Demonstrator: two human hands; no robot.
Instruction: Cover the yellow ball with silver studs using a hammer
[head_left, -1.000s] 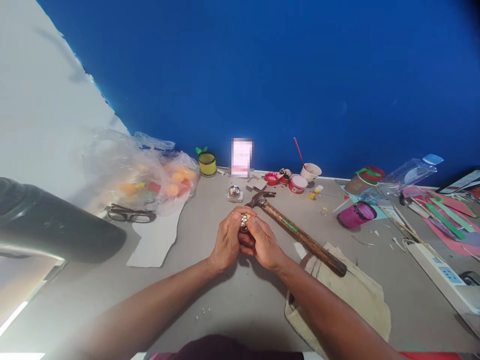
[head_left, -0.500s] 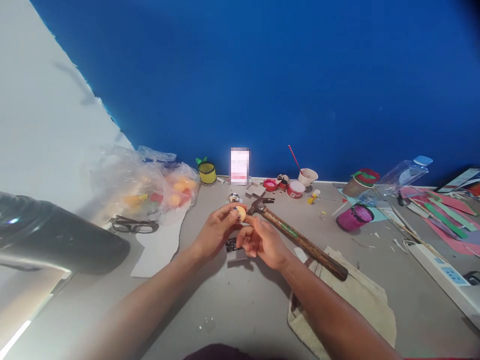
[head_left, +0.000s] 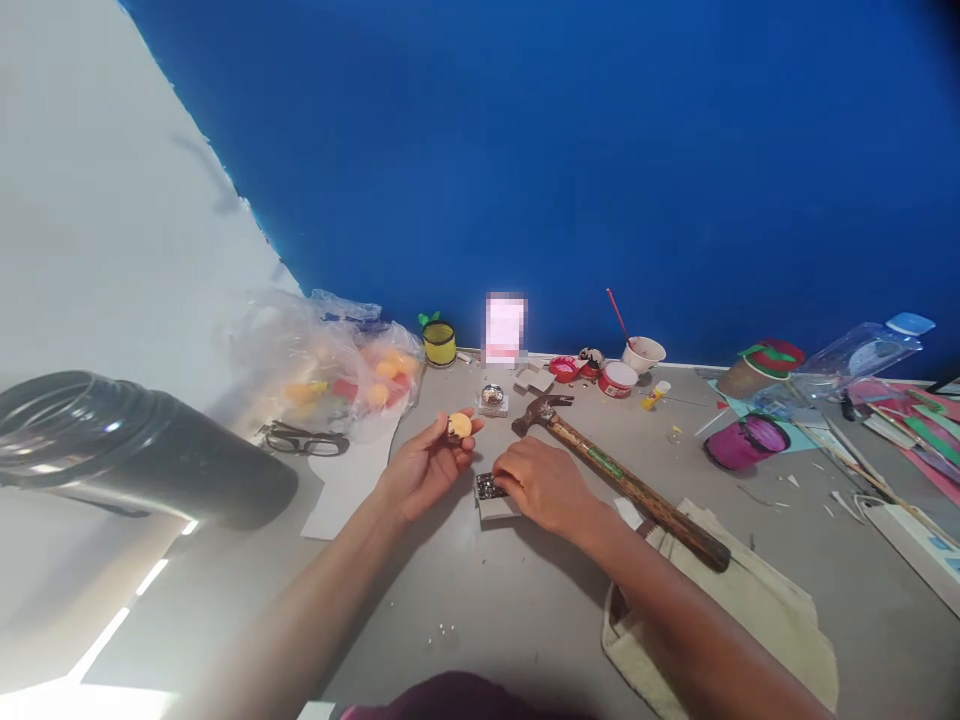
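Observation:
My left hand (head_left: 427, 468) grips a small round piece (head_left: 459, 429), pale yellow on its face with a dark patch at its lower edge, between thumb and fingers. My right hand (head_left: 544, 482) is lowered to a small open box (head_left: 499, 508) of dark, glittering small pieces (head_left: 489, 487). Its fingers are pinched together at the box's right side, and whatever lies between the fingertips is hidden. Just beyond the hands sits a shiny silvery round object (head_left: 492, 395) on a small pale base. A claw hammer (head_left: 630, 490) with a wooden handle lies to the right.
A dark cylindrical bottle (head_left: 180, 460) and eyeglasses (head_left: 306, 440) are at left, near a plastic bag of colourful items (head_left: 352, 375). Along the wall stand a yellow pot (head_left: 439, 346), a red-labelled tub (head_left: 618, 379) and a paper cup (head_left: 643, 355). A cloth (head_left: 765, 610) lies under the hammer handle.
My hands have parted. The left keeps the round piece and has moved slightly away; the right has left it and come down to the box of glittering pieces. The view has shifted left.

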